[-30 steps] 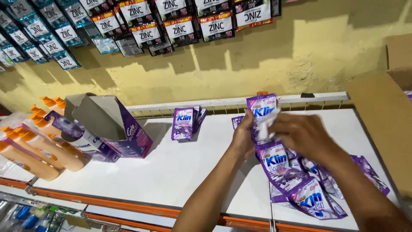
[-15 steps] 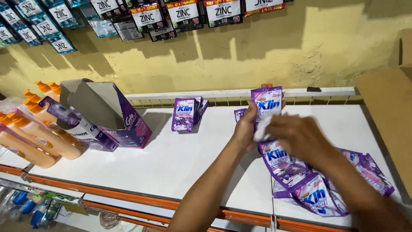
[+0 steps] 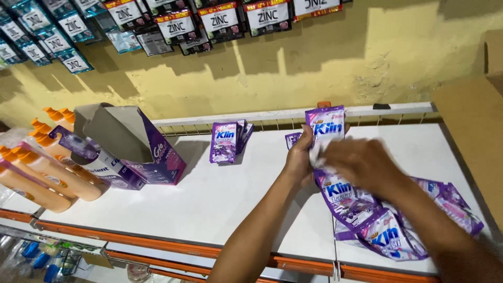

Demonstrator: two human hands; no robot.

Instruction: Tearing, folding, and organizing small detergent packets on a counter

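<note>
Purple sachet strip (image 3: 335, 173) between hands (image 3: 335, 160), box (image 3: 141, 144) left.

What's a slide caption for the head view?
Both hands lift a strip of purple sachets over a white shelf.

Glossy plastic on a smooth white shelf

Purple sachets (image 3: 367, 220) are shining like glossy plastic film; the shelf (image 3: 209, 199) is looking smooth and matt white, the open box (image 3: 141, 147) matt cardboard, the wall (image 3: 314, 68) rough, patchy yellow paint.
</note>
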